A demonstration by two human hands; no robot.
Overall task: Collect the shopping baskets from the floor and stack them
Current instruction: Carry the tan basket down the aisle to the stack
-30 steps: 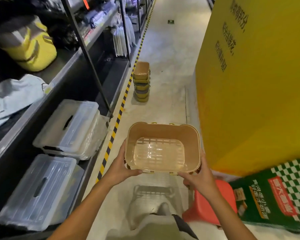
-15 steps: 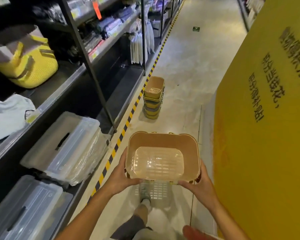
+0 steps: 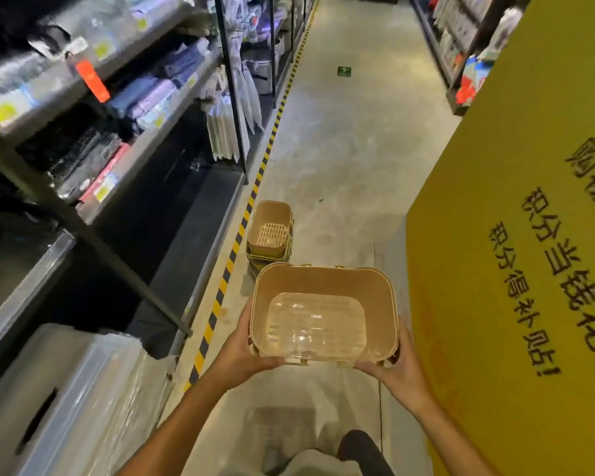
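I carry a tan plastic shopping basket [image 3: 323, 304] level in front of me, its open top facing up and its slotted bottom visible. My left hand [image 3: 244, 352] grips its left near corner and my right hand [image 3: 399, 372] grips its right near corner. Just beyond it on the floor stands a stack of several similar baskets [image 3: 270, 235], beside the yellow-black floor tape. The held basket's far rim overlaps the foot of the stack in view.
Dark store shelving [image 3: 145, 142] with packaged goods runs along the left. Wrapped clear plastic storage boxes [image 3: 69, 400] sit at the lower left. A large yellow display wall [image 3: 529, 269] with printed characters stands close on the right. The concrete aisle floor [image 3: 351, 139] stretches ahead.
I have walked forward along the aisle with the basket in both hands. The stack on the floor is now much nearer, right ahead of the held basket.
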